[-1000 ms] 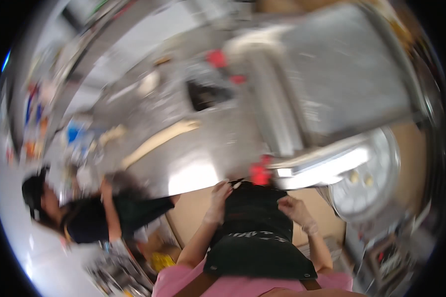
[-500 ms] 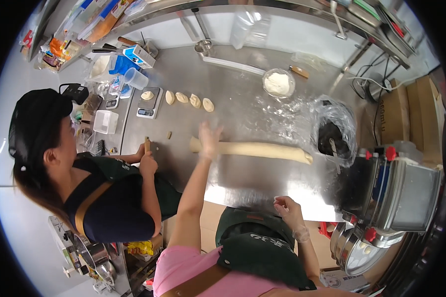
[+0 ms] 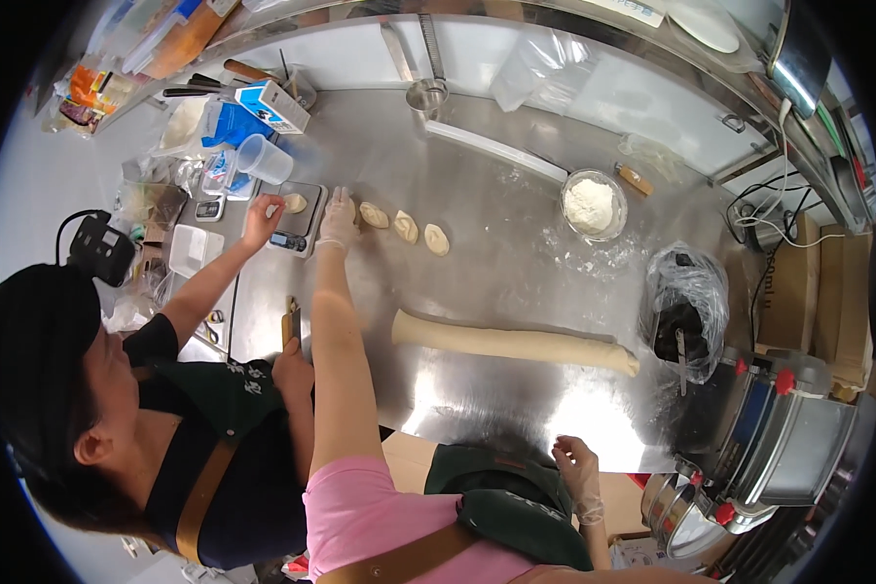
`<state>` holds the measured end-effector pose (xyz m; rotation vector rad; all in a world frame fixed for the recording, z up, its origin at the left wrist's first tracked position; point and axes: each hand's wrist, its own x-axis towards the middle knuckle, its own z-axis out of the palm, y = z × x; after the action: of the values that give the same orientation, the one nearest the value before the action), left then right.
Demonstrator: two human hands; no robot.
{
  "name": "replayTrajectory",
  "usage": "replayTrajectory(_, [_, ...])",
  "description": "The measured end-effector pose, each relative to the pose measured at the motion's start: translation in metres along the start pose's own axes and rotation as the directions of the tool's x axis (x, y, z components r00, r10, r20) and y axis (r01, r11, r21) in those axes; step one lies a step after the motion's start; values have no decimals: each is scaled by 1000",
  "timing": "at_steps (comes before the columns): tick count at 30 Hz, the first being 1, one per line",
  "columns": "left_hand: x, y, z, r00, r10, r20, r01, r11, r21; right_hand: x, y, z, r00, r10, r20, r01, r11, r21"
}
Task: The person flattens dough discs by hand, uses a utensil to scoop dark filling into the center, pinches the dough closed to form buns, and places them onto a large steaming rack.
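Note:
My left hand [image 3: 339,220], in a clear glove, reaches to the far left, its fingers closed over a small piece of dough beside the digital scale [image 3: 310,219]. It partly hides that piece. Three more dough pieces [image 3: 406,228] lie in a row to its right, and another dough piece [image 3: 295,202] rests on the scale. A long dough roll [image 3: 516,344] lies across the steel table. My right hand [image 3: 578,469], also gloved, hovers by the table's front edge, fingers loosely curled and apart, holding nothing.
At left, a co-worker's hand [image 3: 260,224] is at the scale; their other hand holds a wooden-handled scraper [image 3: 290,323]. A flour bowl [image 3: 594,204] stands at the back right, near a plastic-lined container [image 3: 686,311] and a machine [image 3: 779,419].
My left hand has moved from the dough roll to the leftmost dough piece by the scale. The co-worker's hand has reached up to the scale. The view has shifted.

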<state>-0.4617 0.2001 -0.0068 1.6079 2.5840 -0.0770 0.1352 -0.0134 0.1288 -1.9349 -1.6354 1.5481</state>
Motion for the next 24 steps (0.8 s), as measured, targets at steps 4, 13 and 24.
replayTrajectory(4, [-13,-13,-8,993,-110,-40,95,957,-273,9,-4,7,990,-137,9,138,987,-83])
replayTrajectory(13, [-193,128,-57,951,-35,308,290,-248,-924,22,5,-3,981,-192,22,192,981,-17])
replayTrajectory(24, [-412,353,0,934,262,245,-19,718,-696,2,95,-61,996,-93,-10,93,981,167])
